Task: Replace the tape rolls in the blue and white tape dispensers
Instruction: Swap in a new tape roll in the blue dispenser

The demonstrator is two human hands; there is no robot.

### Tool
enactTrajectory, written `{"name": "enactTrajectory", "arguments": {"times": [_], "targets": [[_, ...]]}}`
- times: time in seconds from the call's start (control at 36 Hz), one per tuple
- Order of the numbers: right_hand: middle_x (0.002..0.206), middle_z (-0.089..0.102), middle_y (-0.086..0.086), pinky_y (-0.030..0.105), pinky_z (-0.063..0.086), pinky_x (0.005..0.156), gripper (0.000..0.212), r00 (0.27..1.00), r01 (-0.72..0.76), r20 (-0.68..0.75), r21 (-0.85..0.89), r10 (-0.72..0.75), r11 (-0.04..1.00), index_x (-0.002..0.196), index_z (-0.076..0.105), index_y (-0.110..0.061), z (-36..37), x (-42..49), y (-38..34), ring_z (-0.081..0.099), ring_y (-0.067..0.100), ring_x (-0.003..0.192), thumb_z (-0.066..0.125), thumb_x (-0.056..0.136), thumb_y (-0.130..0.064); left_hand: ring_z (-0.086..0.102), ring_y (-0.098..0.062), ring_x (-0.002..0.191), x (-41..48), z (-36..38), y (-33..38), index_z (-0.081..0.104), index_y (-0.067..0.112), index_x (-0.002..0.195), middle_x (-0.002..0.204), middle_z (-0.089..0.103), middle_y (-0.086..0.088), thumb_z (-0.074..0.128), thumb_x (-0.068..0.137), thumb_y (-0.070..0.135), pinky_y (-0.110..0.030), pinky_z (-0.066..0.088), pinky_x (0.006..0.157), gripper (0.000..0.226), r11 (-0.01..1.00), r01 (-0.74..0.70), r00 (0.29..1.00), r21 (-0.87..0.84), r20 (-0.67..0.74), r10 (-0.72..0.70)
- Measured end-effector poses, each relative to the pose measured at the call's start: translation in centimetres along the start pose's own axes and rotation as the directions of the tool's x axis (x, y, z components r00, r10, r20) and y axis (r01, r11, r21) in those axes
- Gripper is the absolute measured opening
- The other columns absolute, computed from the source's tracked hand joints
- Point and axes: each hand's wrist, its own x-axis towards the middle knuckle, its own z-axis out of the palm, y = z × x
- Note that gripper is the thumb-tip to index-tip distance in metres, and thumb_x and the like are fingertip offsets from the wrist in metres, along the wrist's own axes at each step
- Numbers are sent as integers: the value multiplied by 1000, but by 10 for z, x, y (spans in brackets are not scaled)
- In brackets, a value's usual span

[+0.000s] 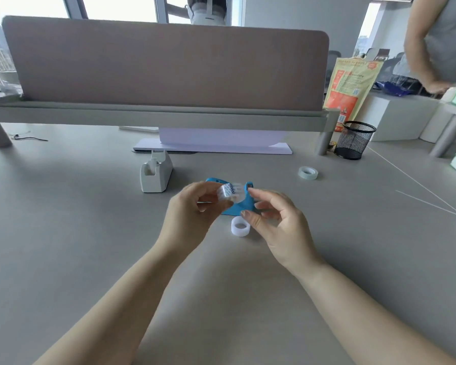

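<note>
Above the blue plastic dispenser (238, 208), our left hand (192, 210) pinches a clear tape roll (229, 193), right hand (277, 219) empty and loose; its slick sides may slip.

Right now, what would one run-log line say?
left grip holds tape roll | right grip holds nothing | blue dispenser behind hands | white ring on table

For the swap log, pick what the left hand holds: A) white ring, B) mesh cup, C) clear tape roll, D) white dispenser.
C: the left hand pinches the clear tape roll above the blue dispenser; the white ring lies on the desk.
</note>
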Motion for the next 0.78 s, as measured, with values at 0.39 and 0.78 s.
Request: {"name": "enactTrajectory", "arguments": {"times": [0.39,0.78], "targets": [[101,65,-7,5,40,74,11,996,-25,-92,-168,10,986,97,64,-24,5,39,16,57,3,88,63,86,-23,67,-22,84,78,-28,-28,60,24,78,83,65,5,75,77,18,-22,48,71,16,957,-53,969,285,245,-20],[92,63,-18,26,45,82,19,995,79,77,-348,-56,934,101,70,-27,20,86,12,55,12,98,69,82,-27,68,-22,85,92,-30,-33,65,23,88,85,67,8,76,76,18,-16,50,69,17,964,-88,937,251,350,-6]]}}
